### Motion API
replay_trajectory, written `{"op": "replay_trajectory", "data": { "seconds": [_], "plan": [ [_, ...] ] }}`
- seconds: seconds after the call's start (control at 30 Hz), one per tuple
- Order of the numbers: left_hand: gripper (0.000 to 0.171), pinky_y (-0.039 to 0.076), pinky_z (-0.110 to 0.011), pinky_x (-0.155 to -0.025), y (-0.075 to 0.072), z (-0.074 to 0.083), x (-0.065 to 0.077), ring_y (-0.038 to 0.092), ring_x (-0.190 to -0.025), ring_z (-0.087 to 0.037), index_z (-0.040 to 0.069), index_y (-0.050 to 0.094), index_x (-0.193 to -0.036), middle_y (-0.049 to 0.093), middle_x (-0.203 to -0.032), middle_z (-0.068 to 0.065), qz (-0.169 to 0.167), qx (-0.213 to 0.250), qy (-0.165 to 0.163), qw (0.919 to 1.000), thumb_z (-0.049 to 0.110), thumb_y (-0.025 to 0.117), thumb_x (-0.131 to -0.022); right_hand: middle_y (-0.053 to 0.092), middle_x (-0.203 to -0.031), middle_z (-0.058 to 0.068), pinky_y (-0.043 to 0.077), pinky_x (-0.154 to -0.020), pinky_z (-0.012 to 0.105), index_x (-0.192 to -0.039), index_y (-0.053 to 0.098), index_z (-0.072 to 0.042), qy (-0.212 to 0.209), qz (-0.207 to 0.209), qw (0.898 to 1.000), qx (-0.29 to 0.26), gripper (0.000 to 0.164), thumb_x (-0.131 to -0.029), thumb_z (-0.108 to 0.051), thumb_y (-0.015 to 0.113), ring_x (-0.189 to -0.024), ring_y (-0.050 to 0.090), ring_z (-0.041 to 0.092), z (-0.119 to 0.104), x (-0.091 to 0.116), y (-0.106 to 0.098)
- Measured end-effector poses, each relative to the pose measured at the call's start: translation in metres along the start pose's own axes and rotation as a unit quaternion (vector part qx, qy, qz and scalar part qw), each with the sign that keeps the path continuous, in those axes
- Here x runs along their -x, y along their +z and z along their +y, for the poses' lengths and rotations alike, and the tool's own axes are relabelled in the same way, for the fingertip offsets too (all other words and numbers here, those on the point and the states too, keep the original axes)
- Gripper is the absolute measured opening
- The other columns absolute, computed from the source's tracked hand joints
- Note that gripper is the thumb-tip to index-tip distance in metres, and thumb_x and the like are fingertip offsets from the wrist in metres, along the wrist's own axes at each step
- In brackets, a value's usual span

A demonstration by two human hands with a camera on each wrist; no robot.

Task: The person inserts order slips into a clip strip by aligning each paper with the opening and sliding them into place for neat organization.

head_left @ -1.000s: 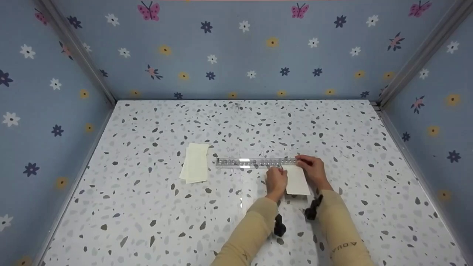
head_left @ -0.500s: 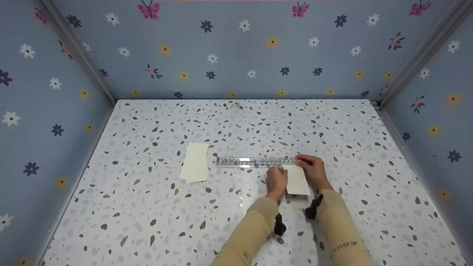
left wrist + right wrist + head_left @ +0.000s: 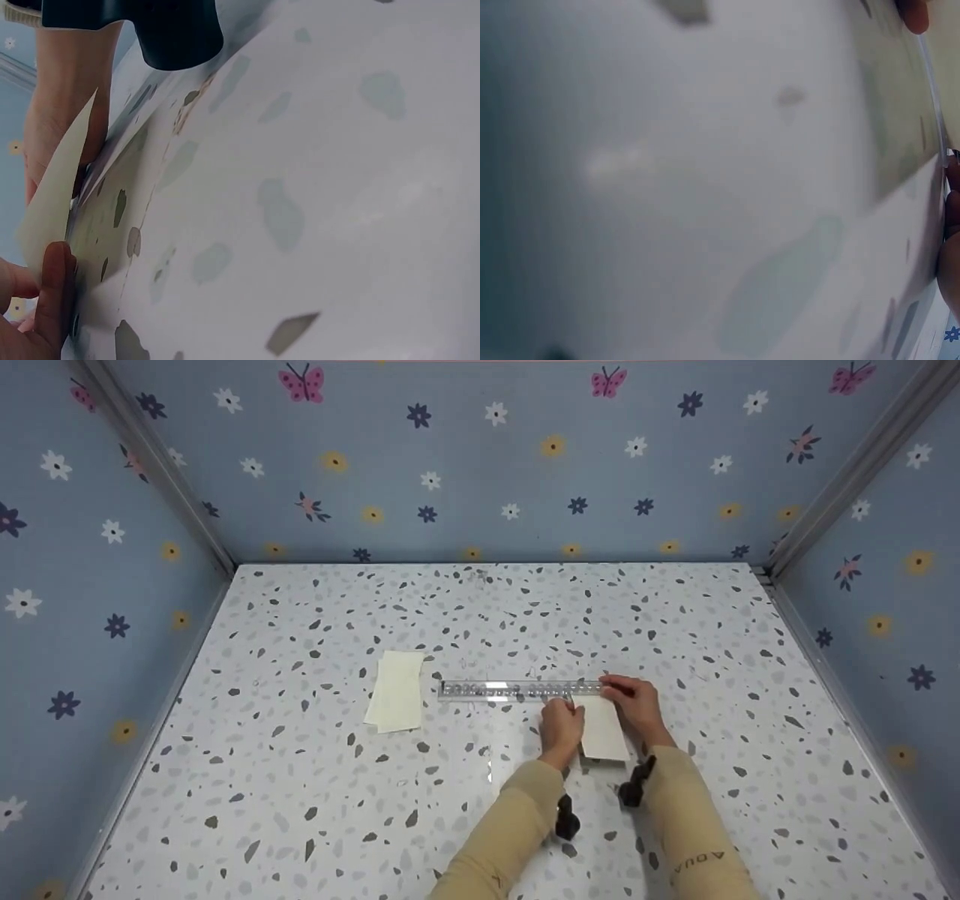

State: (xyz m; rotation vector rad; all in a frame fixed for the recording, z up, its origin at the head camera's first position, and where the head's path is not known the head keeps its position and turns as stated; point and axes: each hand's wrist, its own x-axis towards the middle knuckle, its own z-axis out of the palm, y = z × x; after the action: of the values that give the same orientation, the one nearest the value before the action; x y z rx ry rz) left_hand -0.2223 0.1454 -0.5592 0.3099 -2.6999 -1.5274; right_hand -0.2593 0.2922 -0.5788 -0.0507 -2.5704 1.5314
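Note:
A clear ruler (image 3: pixel 480 691) lies crosswise on the speckled table, its right end over the top of a cream paper sheet (image 3: pixel 602 731). My left hand (image 3: pixel 561 727) has curled fingers and pinches the left edge of that sheet near the ruler. At the ruler's right end, my right hand (image 3: pixel 637 706) grips the ruler with the paper's upper right corner. The sheet's near end is raised off the table and casts a shadow. In the left wrist view, the left fingers (image 3: pixel 56 285) hold the tilted paper (image 3: pixel 56 187). Some fingertips are hidden.
Left of the ruler lie overlapping cream paper sheets (image 3: pixel 400 690) on the white speckled table (image 3: pixel 337 795). Blue flowered panels (image 3: pixel 480 457) enclose the table at the back and both sides. A black wrist camera (image 3: pixel 568 819) hangs by the left sleeve.
The near end of the cream paper sheet has shifted slightly toward me and left. Both hands and the ruler stay in place.

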Motion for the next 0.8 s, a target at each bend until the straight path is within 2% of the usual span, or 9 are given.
{"op": "replay_trajectory", "data": {
  "seconds": [0.2, 0.53, 0.8],
  "plan": [
    [0.021, 0.039, -0.03, -0.052, -0.002, 0.001, 0.001, 0.048, -0.053, -0.013, 0.011, 0.055, -0.061, 0.05, -0.057, 0.003, -0.01, -0.007, 0.004, 0.9999, 0.018, 0.064, -0.079, 0.063, -0.101, 0.014, 0.043, -0.07, 0.018, -0.1, 0.066, -0.001, 0.002, -0.007, 1.0, 0.015, 0.023, -0.078, -0.008, 0.066, -0.087, 0.058, 0.016, -0.001, 0.001, -0.001],
    [0.017, 0.041, -0.028, -0.054, -0.009, 0.004, 0.001, 0.05, -0.056, -0.013, 0.009, 0.058, -0.064, 0.053, -0.06, 0.002, -0.009, -0.007, 0.014, 0.9998, 0.015, 0.064, -0.079, 0.064, -0.1, 0.014, 0.043, -0.071, 0.017, -0.1, 0.066, 0.0, -0.004, -0.009, 1.0, -0.004, 0.023, -0.078, -0.008, 0.066, -0.089, 0.058, 0.018, 0.0, 0.001, -0.001],
    [0.01, 0.041, -0.024, -0.056, -0.016, 0.002, -0.002, 0.05, -0.059, -0.012, 0.005, 0.058, -0.071, 0.054, -0.064, 0.0, 0.007, 0.009, 0.038, 0.9992, 0.009, 0.063, -0.079, 0.063, -0.102, 0.011, 0.043, -0.073, 0.02, -0.102, 0.066, -0.003, 0.045, -0.012, 0.999, -0.005, 0.024, -0.078, -0.007, 0.065, -0.09, 0.057, 0.017, 0.0, 0.001, 0.0]
  ]
}}
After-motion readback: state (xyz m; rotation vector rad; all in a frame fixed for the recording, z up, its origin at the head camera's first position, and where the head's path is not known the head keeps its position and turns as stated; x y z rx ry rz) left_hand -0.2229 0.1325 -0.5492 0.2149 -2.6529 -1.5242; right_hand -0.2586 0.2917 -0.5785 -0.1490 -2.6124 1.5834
